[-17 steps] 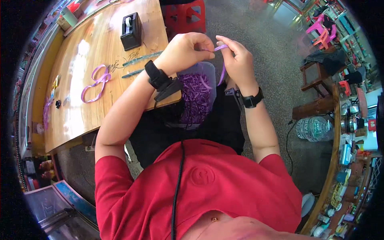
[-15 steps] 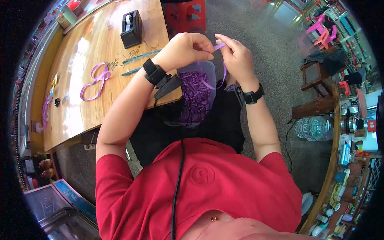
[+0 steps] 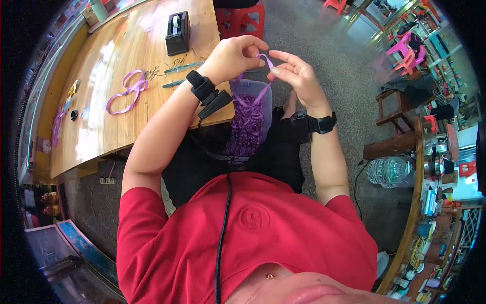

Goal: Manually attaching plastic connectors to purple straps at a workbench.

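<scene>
A narrow purple ribbon point(image 3: 269, 62) loops between my hands, and one end of it hangs toward the bin below. My left hand point(image 3: 237, 54) pinches it with thumb and forefinger. Opposite, my right hand point(image 3: 298, 78) holds the ribbon near the thumb tip, its forefinger stretched toward the left hand. Underneath stands a translucent plastic bin point(image 3: 268, 91) with a heap of purple ribbon pieces point(image 3: 248, 119) in it. Another purple ribbon point(image 3: 121, 104) lies in loops on the wooden table point(image 3: 101, 131), left of my left forearm.
On the table stand a black tape dispenser point(image 3: 177, 35) and, nearer my wrist, thin dark green strips point(image 3: 182, 69). A small black object point(image 3: 74, 115) lies at the left. A red plastic stool point(image 3: 243, 21) is beyond the table; a wooden stool point(image 3: 392, 106) and large clear bottle point(image 3: 389, 172) are to the right.
The ribbon between my hands has gone from a short straight stretch to a bent loop. My right hand has turned slightly, its fingers more spread. The view has shifted a little.
</scene>
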A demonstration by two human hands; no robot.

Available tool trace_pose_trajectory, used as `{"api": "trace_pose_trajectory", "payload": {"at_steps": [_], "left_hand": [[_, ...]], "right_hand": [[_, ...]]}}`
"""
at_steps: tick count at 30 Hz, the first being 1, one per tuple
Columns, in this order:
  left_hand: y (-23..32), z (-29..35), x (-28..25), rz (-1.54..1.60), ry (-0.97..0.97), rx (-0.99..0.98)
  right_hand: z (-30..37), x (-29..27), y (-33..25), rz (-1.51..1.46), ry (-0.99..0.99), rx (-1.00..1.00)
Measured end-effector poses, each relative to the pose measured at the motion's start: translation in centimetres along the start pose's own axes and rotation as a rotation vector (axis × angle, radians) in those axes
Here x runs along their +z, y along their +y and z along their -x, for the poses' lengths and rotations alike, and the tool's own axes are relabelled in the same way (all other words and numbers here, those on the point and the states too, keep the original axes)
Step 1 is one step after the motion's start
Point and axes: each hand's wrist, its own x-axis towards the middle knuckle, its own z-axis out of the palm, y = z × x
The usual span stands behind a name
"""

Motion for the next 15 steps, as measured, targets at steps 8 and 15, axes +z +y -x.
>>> {"api": "trace_pose_trajectory", "payload": {"at_steps": [8, 15], "left_hand": [[-0.2, -0.1, -0.2, -0.231, 0.162, 0.184], [-0.7, 0.0, -0.4, -0.075, -0.172, 0.029]], "right_hand": [[-0.7, 0.1, 3.1, 0.511, 0.232, -0.088], [-3.2, -1.9, 6.0, 0.698, 0.348, -0.230]]}}
